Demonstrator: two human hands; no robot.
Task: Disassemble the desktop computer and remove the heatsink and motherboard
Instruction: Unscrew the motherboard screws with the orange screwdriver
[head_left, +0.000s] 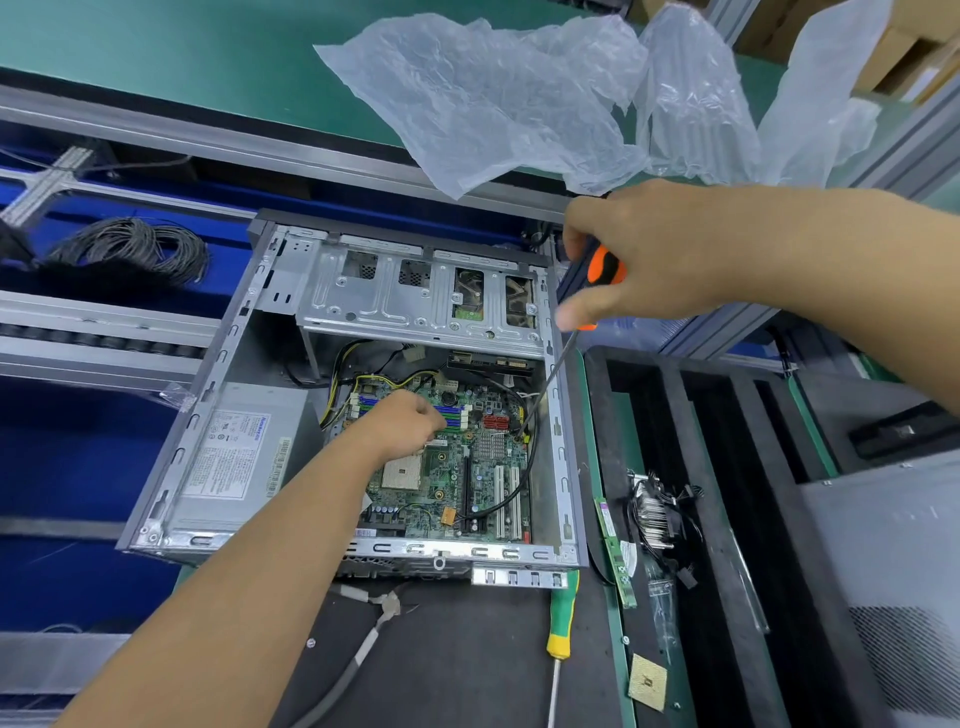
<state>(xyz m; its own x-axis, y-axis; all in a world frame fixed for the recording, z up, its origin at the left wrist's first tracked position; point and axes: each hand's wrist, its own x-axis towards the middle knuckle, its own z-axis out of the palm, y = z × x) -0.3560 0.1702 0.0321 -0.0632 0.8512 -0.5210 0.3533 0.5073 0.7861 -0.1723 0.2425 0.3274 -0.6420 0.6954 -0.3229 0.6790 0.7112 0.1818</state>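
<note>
Desktop computer case (218, 410) lying open on the surface, motherboard (467, 467) still seated inside, CPU socket bare; heatsink (655, 514) already out, resting in the tray at right. Right hand (670, 260), fingers clamped on the orange-handled screwdriver (605, 267), tip down at a board screw near the right edge. Left hand (402, 423) resting by the memory slots, fingers curled, grip unclear. Best kept vertical, pressed firmly, turned slowly to avoid slipping onto traces.
</note>
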